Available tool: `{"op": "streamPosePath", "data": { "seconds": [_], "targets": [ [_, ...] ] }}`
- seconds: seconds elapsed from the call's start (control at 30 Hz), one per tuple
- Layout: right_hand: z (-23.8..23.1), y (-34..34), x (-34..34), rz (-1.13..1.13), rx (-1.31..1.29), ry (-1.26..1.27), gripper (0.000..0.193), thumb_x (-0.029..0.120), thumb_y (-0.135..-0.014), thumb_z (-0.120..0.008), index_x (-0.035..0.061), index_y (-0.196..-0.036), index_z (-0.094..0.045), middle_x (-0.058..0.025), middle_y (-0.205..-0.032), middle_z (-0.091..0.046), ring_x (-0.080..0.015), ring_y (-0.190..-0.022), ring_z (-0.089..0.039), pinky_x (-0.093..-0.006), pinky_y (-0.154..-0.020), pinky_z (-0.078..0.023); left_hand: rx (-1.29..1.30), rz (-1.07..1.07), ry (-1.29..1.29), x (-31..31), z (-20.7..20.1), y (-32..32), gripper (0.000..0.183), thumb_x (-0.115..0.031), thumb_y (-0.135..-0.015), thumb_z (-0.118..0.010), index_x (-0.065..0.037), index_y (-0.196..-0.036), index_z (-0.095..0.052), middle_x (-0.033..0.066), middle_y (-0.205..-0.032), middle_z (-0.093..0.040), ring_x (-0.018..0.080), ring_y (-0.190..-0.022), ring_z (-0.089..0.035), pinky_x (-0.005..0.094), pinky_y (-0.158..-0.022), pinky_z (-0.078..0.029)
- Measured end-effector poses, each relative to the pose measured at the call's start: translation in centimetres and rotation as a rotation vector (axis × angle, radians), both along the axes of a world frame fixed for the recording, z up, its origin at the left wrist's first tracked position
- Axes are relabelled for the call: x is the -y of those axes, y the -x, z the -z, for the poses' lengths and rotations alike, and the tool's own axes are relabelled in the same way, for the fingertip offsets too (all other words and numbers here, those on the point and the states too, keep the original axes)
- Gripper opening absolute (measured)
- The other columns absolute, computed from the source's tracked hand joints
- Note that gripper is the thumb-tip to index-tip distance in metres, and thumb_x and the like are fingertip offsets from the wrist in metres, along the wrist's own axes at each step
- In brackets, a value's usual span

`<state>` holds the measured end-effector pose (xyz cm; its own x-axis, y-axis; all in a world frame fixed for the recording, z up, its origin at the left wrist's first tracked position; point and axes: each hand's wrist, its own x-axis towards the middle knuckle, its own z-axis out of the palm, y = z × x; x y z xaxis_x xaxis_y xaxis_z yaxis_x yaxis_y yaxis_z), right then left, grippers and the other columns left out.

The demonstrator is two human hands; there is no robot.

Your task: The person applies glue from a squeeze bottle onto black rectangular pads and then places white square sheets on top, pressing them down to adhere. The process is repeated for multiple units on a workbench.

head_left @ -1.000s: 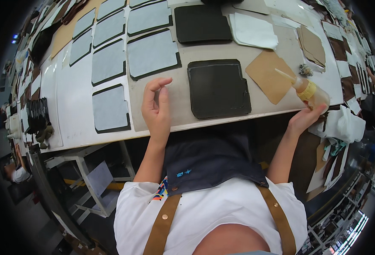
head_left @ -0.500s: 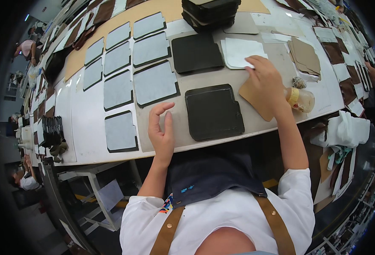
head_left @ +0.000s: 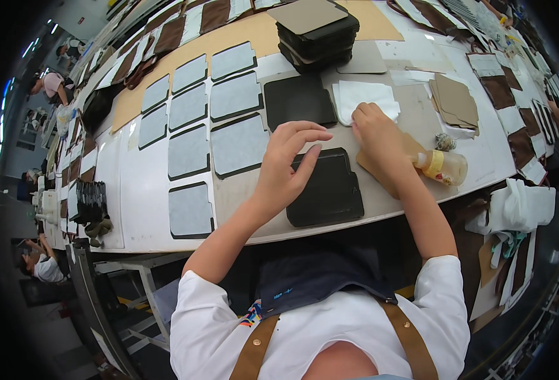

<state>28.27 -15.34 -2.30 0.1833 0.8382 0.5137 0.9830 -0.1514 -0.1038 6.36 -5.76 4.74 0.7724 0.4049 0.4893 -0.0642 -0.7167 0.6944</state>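
Note:
My right hand (head_left: 379, 138) is at the near-left edge of a stack of white sheets (head_left: 367, 98), fingers closed together on the top sheet's corner; the exact grip is partly hidden. My left hand (head_left: 290, 158) hovers with fingers apart and nothing between them. Beneath it lies a notched black panel (head_left: 327, 193) near the table's front edge, partly covered by the hand. Just beyond sits another black panel (head_left: 297, 101). A tan card (head_left: 387, 180) lies under my right wrist. Beside that wrist, a clear bottle with a yellow band (head_left: 445, 167) rests on its side.
On the left, several pale grey panels with black borders (head_left: 188, 209) lie in rows. A tall black stack (head_left: 317, 47) topped by a beige board stands at the back. Brown cards (head_left: 455, 101) are piled at right, near a small round metallic object (head_left: 445, 142). Other people work beyond the table.
My left hand has moved right and away from me, over the near black panel. My right fingers have shifted left along the white sheets. The whole view has tilted slightly.

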Motion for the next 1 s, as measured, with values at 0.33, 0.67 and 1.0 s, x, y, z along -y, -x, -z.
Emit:
{"op": "streamPosePath", "data": {
  "seconds": [0.33, 0.67, 1.0],
  "targets": [
    [-0.5, -0.1, 0.1, 0.079, -0.296, -0.126, 0.006, 0.002, -0.087, -0.067, 0.002, -0.09, -0.061, -0.0131, -0.09, -0.063, -0.0316, -0.089, -0.063, -0.0416, -0.08, -0.053, -0.105, 0.088, -0.036, -2.2, 2.4, -4.4, 0.019, -0.006, -0.096, -0.061, -0.004, -0.112, -0.071, 0.0093, -0.117, -0.068, 0.0275, -0.115, -0.06, 0.0391, -0.102, -0.045],
    [-0.1, -0.7, 0.2, 0.038, -0.325, -0.142, 0.008, 0.0, -0.089, -0.064, -0.0004, -0.096, -0.067, -0.0148, -0.093, -0.064, -0.033, -0.093, -0.062, -0.0422, -0.082, -0.05, -0.201, 0.042, -0.257, -3.5, 5.0, -7.1, 0.029, -0.014, -0.094, -0.067, -0.006, -0.122, -0.066, 0.011, -0.12, -0.066, 0.0306, -0.12, -0.057, 0.0434, -0.105, -0.041],
    [-0.3, -0.9, 0.1, 0.075, -0.466, -0.141, 0.007, 0.002, -0.083, -0.071, 0.0006, -0.087, -0.065, -0.0134, -0.089, -0.063, -0.0325, -0.09, -0.062, -0.0424, -0.082, -0.051, -0.229, 0.036, -0.305, -3.9, 5.2, -7.6, 0.035, -0.015, -0.092, -0.07, -0.007, -0.125, -0.064, 0.0097, -0.117, -0.066, 0.0284, -0.118, -0.056, 0.0428, -0.104, -0.038]
  ]
}}
